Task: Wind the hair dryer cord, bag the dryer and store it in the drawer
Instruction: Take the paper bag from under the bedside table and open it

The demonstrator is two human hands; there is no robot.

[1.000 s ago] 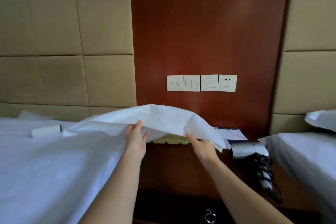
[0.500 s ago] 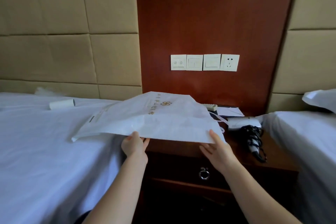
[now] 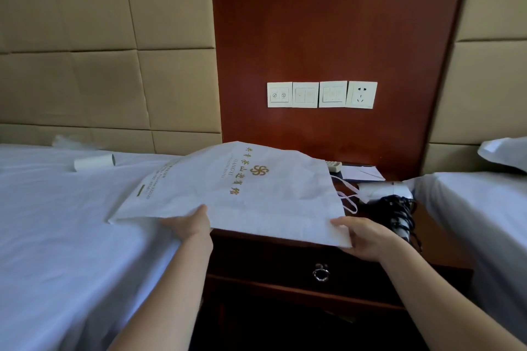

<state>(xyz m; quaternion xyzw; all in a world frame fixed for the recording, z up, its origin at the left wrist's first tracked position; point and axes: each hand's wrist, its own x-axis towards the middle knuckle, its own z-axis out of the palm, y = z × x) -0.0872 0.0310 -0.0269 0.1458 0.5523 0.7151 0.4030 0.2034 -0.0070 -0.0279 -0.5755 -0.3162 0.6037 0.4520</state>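
A large white bag (image 3: 242,194) with gold print lies flat across the nightstand (image 3: 445,248) and the edge of the left bed. My left hand (image 3: 189,225) grips its near edge at the left. My right hand (image 3: 362,236) holds the near right corner, thumb on top. The white hair dryer (image 3: 382,189) lies on the nightstand to the right of the bag, its black cord (image 3: 399,214) bundled beside it. The bag's white drawstring (image 3: 346,198) trails toward the dryer. Below the bag, the drawer (image 3: 285,262) with a metal ring pull (image 3: 320,273) is closed.
White beds flank the nightstand, left bed (image 3: 57,222) and right bed (image 3: 479,208). A white paper roll (image 3: 94,162) lies on the left bed. A remote (image 3: 333,165) and papers (image 3: 362,174) sit at the nightstand's back. Switches and a socket (image 3: 362,94) are on the wall panel.
The bag, held up and billowing a second ago, has come down flat over the nightstand and bed edge. Both hands lowered with it, and the view tilted down to reveal the drawer.
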